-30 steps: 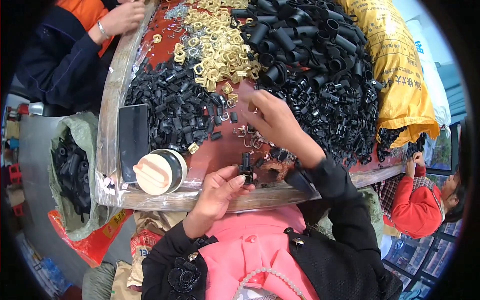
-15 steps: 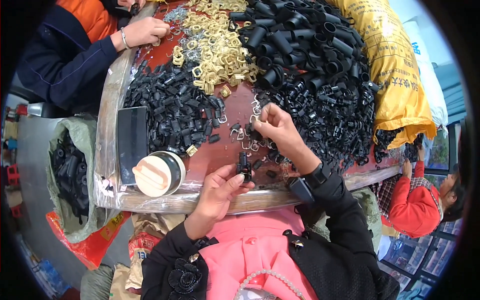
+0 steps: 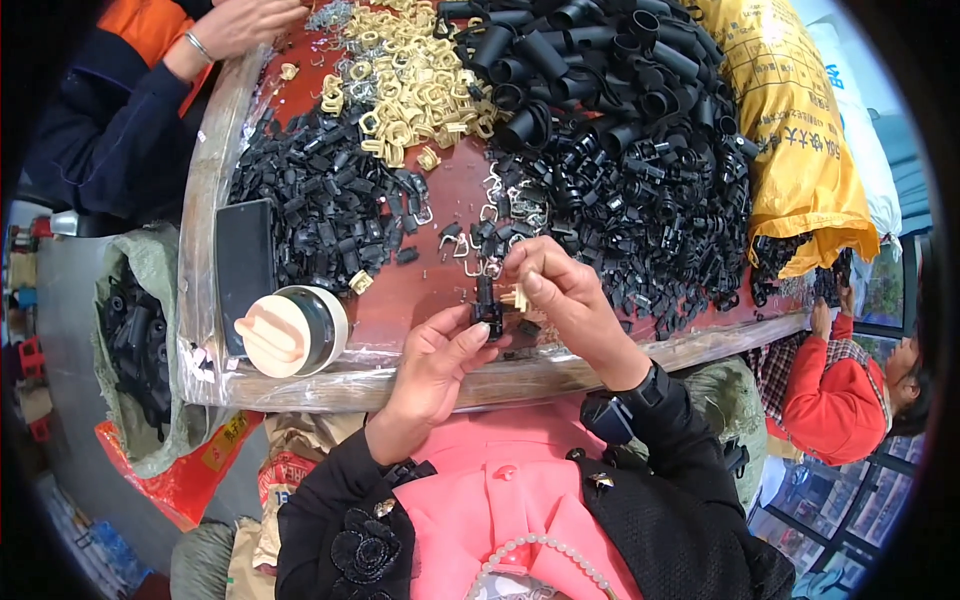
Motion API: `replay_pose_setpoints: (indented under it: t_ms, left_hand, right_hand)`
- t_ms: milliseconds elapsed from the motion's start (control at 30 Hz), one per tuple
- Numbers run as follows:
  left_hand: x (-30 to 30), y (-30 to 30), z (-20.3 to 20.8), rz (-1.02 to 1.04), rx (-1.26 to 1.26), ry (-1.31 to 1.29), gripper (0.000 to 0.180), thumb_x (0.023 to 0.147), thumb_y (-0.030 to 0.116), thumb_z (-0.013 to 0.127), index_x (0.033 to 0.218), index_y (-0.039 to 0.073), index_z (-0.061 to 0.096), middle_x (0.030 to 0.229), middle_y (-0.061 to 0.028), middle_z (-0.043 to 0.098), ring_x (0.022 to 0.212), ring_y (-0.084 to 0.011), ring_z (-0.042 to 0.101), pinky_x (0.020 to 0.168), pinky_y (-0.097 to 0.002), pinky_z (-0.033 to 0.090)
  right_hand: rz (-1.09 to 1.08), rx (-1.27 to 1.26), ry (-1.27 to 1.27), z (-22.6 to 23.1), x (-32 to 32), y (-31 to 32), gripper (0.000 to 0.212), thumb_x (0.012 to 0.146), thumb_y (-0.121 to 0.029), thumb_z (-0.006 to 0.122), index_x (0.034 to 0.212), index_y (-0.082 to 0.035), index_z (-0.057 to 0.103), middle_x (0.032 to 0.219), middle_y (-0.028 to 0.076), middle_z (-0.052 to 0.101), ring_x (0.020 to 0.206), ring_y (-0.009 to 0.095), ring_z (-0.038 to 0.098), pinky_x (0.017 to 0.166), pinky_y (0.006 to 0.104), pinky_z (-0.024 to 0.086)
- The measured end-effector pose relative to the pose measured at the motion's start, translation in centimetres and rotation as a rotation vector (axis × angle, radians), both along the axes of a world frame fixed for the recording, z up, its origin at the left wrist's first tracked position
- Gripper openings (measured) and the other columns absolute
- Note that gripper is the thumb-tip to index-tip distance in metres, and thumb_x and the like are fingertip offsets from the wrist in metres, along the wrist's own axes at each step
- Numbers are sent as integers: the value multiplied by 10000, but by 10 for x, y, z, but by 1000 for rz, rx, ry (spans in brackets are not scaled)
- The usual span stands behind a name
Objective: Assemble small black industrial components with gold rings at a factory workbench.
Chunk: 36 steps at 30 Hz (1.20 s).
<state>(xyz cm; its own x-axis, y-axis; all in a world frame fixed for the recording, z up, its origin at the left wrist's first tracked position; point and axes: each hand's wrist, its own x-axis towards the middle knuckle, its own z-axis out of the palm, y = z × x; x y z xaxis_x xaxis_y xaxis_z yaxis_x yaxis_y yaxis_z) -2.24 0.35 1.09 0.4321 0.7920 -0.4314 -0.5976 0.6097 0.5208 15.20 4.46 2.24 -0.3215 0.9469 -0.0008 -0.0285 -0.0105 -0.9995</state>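
Note:
Between the thumb and fingers of my left hand (image 3: pixel 435 372) stands a small black plastic fitting (image 3: pixel 487 312), upright near the table's front edge. My right hand (image 3: pixel 572 303) is closed in a pinch just right of the fitting's top; what its fingertips hold is hidden. A small cream plastic piece (image 3: pixel 516 298) shows between the fitting and my right hand. I cannot tell whether it is held or joined to the fitting. Beyond both hands lie loose bent wire clips (image 3: pixel 489 212) and a few small black pieces.
Heaps of small black parts (image 3: pixel 325 200), cream clips (image 3: pixel 420 95), black tubes (image 3: pixel 600 70) and black fittings (image 3: pixel 640 210) cover the red table (image 3: pixel 400 312). A phone (image 3: pixel 245 265) and lidded cup (image 3: pixel 292 332) are at left. Yellow sack (image 3: pixel 800 150) stands right; co-workers sit left and right.
My right hand has come from the wire clips down toward the fitting in my left hand. The cream piece now shows beside it. The co-worker's hand at upper left has moved left and up.

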Motion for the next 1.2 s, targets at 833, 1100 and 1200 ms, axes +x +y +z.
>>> replay_pose_setpoints:
  t_ms: [833,1100,1200]
  left_hand:
    - [-34,-1,-15,47,74,29,226,807,129,560,993,2,537,886,-84,595,762,-146,591,670,-226,492]
    - [-34,-4,-8,33,69,131,242,815,165,561,991,0,536,866,-75,594,713,-118,592,610,-191,496]
    - [-33,-8,-8,32,42,109,247,817,174,559,992,1,535,874,-75,595,703,-112,592,599,-178,497]
  right_hand:
    - [53,659,-808,-4,7,-13,167,721,-19,587,880,-14,537,775,92,494,690,212,524,595,275,452]
    - [82,381,-974,-22,-3,-41,110,709,-54,583,816,-42,562,775,99,539,695,276,531,589,323,429]
    - [-27,325,-797,-25,-2,-40,99,718,-54,580,816,-43,569,753,106,542,670,286,536,568,326,435]
